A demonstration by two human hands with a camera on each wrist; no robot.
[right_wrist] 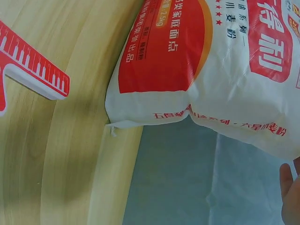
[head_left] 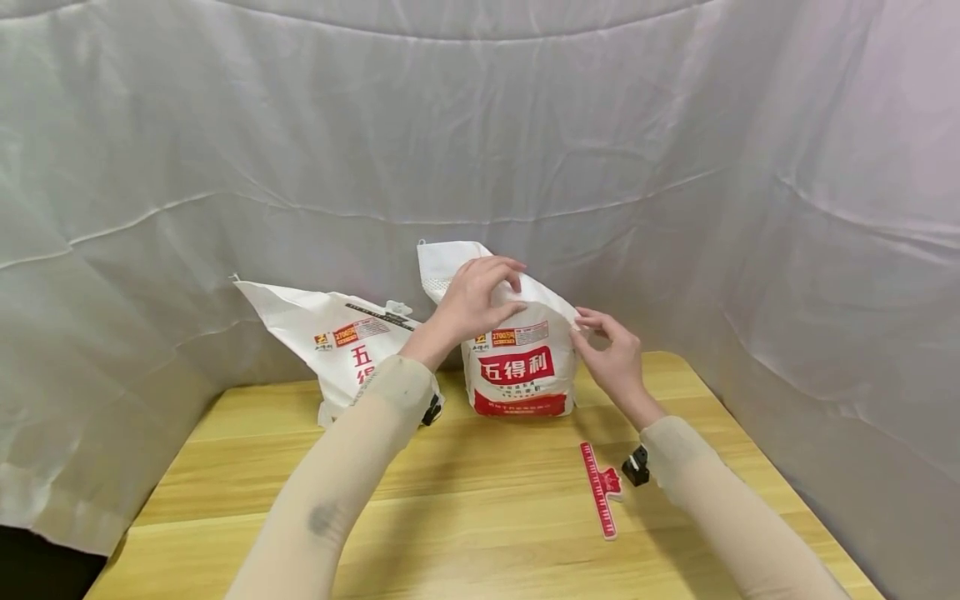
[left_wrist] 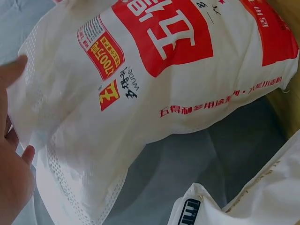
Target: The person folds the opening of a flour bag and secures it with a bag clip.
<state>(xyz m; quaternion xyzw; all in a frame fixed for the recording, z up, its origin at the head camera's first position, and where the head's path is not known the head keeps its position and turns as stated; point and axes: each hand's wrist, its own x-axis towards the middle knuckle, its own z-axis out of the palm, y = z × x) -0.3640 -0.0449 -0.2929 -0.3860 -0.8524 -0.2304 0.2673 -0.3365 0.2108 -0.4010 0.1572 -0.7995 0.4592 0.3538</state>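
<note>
A white flour bag (head_left: 517, 367) with red printing stands upright at the back of the table, its top folded over and slanting down to the right. My left hand (head_left: 480, 292) is at the bag's top, fingers curved and thumb spread apart from them. In the left wrist view, the thumb (left_wrist: 14, 70) stands off the white plastic. With thumb and fingertips my right hand (head_left: 611, 350) pinches the bag's upper right edge; only a little of that hand shows in the right wrist view. A red bag clip (head_left: 598, 492) lies on the table, nearer than the bag.
Left of the upright bag leans a second flour bag (head_left: 330, 333), a black clip (head_left: 378, 317) across its upper part. My left forearm partly covers it. Grey cloth (head_left: 480, 125) hangs behind and beside the wooden table (head_left: 480, 517).
</note>
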